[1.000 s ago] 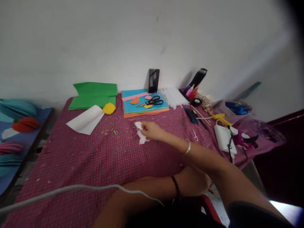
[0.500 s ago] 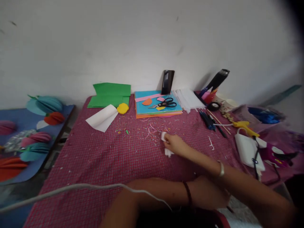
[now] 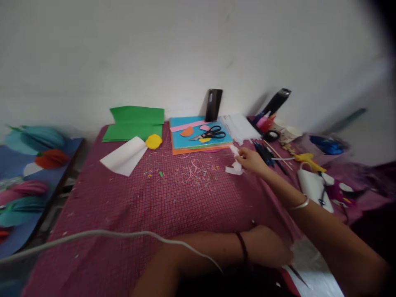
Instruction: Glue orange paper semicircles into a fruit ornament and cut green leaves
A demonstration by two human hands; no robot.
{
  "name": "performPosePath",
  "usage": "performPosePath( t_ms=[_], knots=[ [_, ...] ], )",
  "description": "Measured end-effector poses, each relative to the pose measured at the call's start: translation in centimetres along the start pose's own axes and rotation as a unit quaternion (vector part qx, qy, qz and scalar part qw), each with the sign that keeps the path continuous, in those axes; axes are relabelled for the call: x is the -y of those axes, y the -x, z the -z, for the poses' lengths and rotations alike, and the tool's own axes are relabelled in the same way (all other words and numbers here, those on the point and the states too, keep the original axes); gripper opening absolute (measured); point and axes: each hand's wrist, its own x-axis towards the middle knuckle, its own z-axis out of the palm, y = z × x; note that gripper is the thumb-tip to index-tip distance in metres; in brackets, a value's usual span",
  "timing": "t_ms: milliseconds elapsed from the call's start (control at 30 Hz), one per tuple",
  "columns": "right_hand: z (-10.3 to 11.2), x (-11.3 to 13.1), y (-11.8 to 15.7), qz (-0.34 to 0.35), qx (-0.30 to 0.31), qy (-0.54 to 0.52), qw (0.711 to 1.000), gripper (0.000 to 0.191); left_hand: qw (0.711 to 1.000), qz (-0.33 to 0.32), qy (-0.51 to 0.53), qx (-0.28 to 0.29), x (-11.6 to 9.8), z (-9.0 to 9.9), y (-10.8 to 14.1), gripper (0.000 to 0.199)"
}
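Note:
My right hand pinches crumpled white paper scraps on the checked cloth, to the right of small coloured clippings. My left hand is at the table's near edge, low in the view, with its fingers curled and blurred. A thin dark pointed object sticks out below it; whether the hand grips it is hard to tell. Black-handled scissors lie on a stack of coloured paper. Left of them are a yellow paper piece, a white sheet and green paper.
A phone leans on the wall. On the right are a black bottle, tape, pens, a yellow glue gun and a white box. A white cable crosses the front. Paper ornaments sit at left.
My right hand has moved right and away from me with the white scraps, towards the pens. The view has turned a little to the right. My left hand stays low near the table's edge.

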Motion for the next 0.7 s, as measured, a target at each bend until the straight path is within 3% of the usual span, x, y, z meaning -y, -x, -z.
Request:
performPosePath(
  t_ms=[67, 133, 233, 333, 433, 533, 600, 700],
  knots=[
    [0.9, -2.3, -0.4, -0.045, -0.02, 0.026, 0.998, 0.017, 1.0, 0.003, -0.001, 0.017, -0.2, 0.7, 0.0, 0.024],
    [1.0, -2.8, -0.8, -0.066, -0.028, 0.045, 0.996, 0.018, 0.999, 0.008, -0.006, 0.038, -0.3, 1.2, -0.1, 0.023],
    [-0.6, -0.1, -1.0, -0.045, -0.01, 0.052, 0.998, 0.017, 0.998, 0.019, 0.004, 0.065, -0.3, 1.4, -0.4, 0.022],
    [-2.5, 4.5, -0.7, 0.031, 0.037, 0.034, 0.998, 0.014, 0.997, 0.016, 0.028, 0.068, 0.2, 1.3, -0.5, 0.026],
    [-2.2, 6.4, -1.0, 0.074, 0.052, 0.02, 0.996, 0.017, 1.0, 0.017, -0.014, -0.013, 0.8, 1.8, -0.2, 0.022],
    [-0.1, 4.3, -2.4, 0.028, 0.005, 0.04, 0.999, 0.027, 0.987, 0.026, -0.096, -0.124, 1.2, 2.3, 0.2, 0.028],
    [0.8, 1.9, -2.9, -0.013, -0.012, 0.059, 0.998, 0.028, 0.982, 0.041, -0.132, -0.13, 1.3, 2.4, 0.3, 0.027],
    [0.2, 0.2, -2.5, -0.047, -0.004, 0.068, 0.997, 0.026, 0.98, 0.073, -0.154, -0.102, 1.4, 1.8, 0.2, 0.028]
  ],
)
